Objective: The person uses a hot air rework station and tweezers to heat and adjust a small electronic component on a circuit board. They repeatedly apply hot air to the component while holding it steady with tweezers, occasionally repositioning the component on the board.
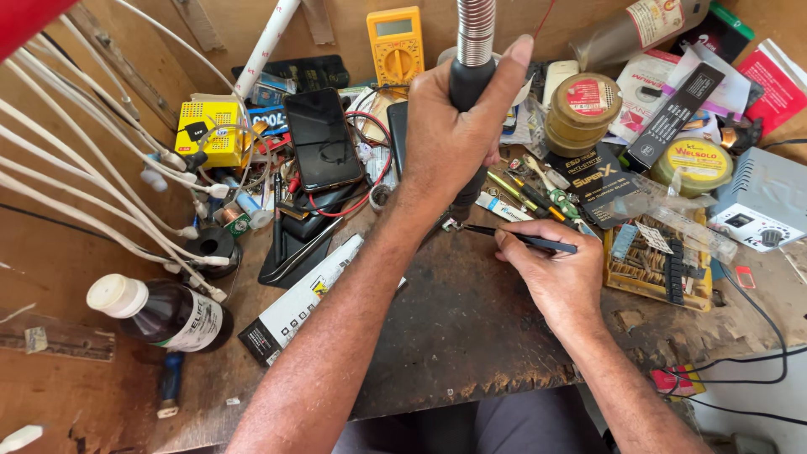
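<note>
My left hand [445, 139] is closed around the black grip of a hot-air tool [467, 84] with a ribbed metal hose rising out of the top of the view. Its nozzel end points down at a tiny part [451, 224] on the dark worn bench [471, 328]. My right hand [551, 273] rests on the bench and pinches black tweezers [521, 239], whose tips reach left to that tiny part just under the tool.
A black phone [321, 139], a yellow multimeter [395, 42], solder paste tins [582, 105], a yellow component tray [656, 269] and a grey station box [765, 202] crowd the back. A dark bottle [168, 315] and several white cables [101, 168] lie to the left.
</note>
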